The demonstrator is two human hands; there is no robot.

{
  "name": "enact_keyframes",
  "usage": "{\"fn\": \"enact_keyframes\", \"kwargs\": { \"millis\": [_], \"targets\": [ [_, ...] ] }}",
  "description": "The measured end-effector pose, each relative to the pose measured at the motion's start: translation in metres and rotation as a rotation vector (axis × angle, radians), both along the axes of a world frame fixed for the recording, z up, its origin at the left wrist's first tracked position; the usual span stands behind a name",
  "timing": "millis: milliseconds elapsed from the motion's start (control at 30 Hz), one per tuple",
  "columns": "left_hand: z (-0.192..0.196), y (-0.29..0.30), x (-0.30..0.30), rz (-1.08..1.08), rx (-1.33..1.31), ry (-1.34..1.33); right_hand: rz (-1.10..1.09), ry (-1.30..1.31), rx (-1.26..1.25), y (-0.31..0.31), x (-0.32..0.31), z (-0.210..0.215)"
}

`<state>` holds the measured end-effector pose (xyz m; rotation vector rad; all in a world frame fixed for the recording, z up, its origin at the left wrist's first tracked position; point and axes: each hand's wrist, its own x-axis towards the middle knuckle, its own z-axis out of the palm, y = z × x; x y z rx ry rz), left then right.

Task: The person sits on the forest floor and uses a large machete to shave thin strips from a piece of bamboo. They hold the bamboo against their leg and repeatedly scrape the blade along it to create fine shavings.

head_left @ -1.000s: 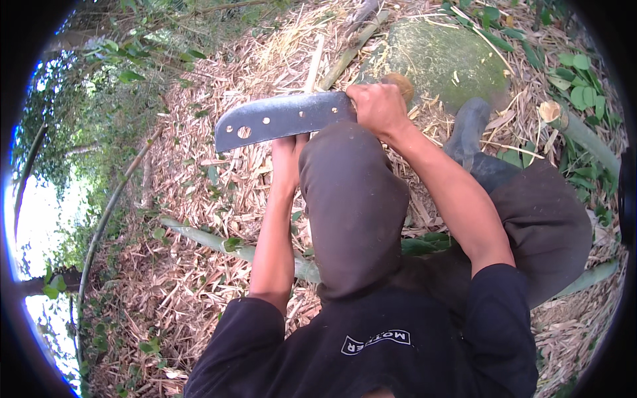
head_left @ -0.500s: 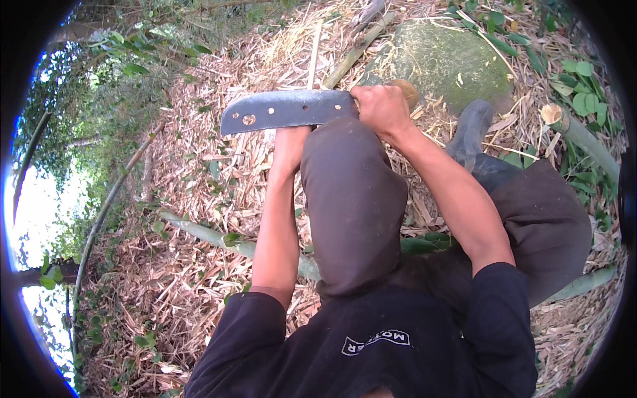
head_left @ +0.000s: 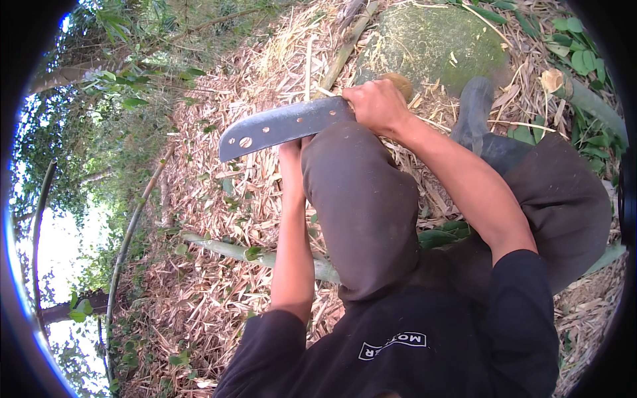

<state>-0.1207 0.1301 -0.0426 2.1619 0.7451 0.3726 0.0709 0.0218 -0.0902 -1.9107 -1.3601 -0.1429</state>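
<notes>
- Knife (head_left: 285, 127) just beyond my raised knee, its wide dark blade pierced by a row of holes, one flat face turned up to me, the tip pointing left and slanting a little back towards me.
- Handle (head_left: 400, 85) mostly hidden in my grip; its round brown end pokes out past my knuckles.
- My right hand (head_left: 379, 106) has its fingers clamped on that handle, close against the base of the blade.
- My left hand (head_left: 290, 152) sits at the left side of my knee, partly under the blade; the metal covers my fingers, so I cannot tell whether they are together, apart or closed on something.
- Pale strip (head_left: 308, 66), thin, sticking out past the far edge of the blade; its near end is hidden there.
- My knee (head_left: 361, 192) in brown trousers, between my forearms.
- Stick (head_left: 350, 46), thicker, lying beyond the blade, beside a mossy stone (head_left: 434, 50).
- My boot (head_left: 476, 109), grey, on the right near that stone.
- Green pole (head_left: 265, 257) on the ground, running behind my raised leg.
- Cut pole (head_left: 587, 103) at far right, pale at its end, with green leaves (head_left: 584, 61) next to it.
- Dry litter (head_left: 219, 292) all around me.
</notes>
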Motion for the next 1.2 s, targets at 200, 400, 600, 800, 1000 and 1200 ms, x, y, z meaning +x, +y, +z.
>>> {"fn": "enact_keyframes", "kwargs": {
  "millis": [200,400,600,800,1000,1200],
  "targets": [
    [-0.013,0.01,0.005,0.098,-0.175,-0.162,-0.042,0.04,0.006,0.002,0.0,0.001],
    [-0.01,-0.037,-0.047,-0.079,0.031,-0.045,-0.047,0.132,-0.105,-0.009,0.006,-0.008],
    [-0.016,0.019,0.009,0.142,-0.305,-0.242,-0.062,-0.008,0.017,0.002,-0.001,0.0],
    [-0.021,-0.012,-0.064,-0.161,0.068,0.069,-0.12,0.041,0.074,-0.004,0.002,-0.017],
    [-0.003,-0.025,-0.071,0.017,0.057,0.111,-0.107,0.041,-0.014,-0.008,-0.001,-0.017],
    [-0.008,0.033,0.01,0.102,-0.101,-0.196,-0.047,0.042,0.015,0.008,-0.012,0.0]
  ]
}}
